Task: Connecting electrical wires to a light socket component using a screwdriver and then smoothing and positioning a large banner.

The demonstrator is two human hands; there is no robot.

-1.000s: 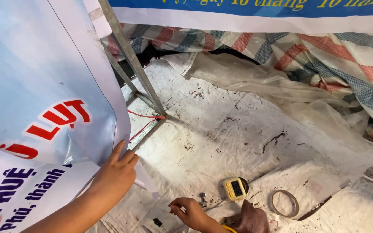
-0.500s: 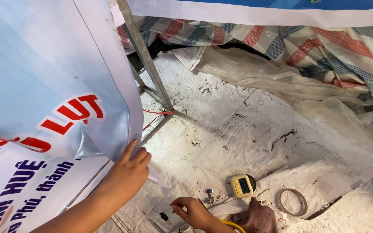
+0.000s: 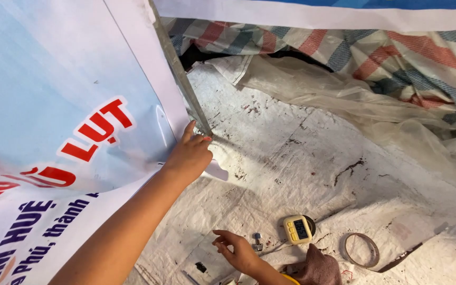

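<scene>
Dirty white tarp (image 3: 302, 158) on floor. Left hand (image 3: 192, 155) pinches banner (image 3: 54, 105) corner at metal post (image 3: 178, 68); right hand (image 3: 236, 250) open, empty, near bolt (image 3: 257, 241). Loose grip could let banner slip.

A large pale-blue and white banner (image 3: 54, 105) with red and blue lettering was seen at left; a small yellow square-screened timer (image 3: 297, 229) lay on the white tarp (image 3: 302, 153).

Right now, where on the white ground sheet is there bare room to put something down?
The woven sheet is bare between the metal frame bar and the crumpled clear plastic. It is crowded by the right hand: a bolt, yellow timer, tape roll.
</scene>
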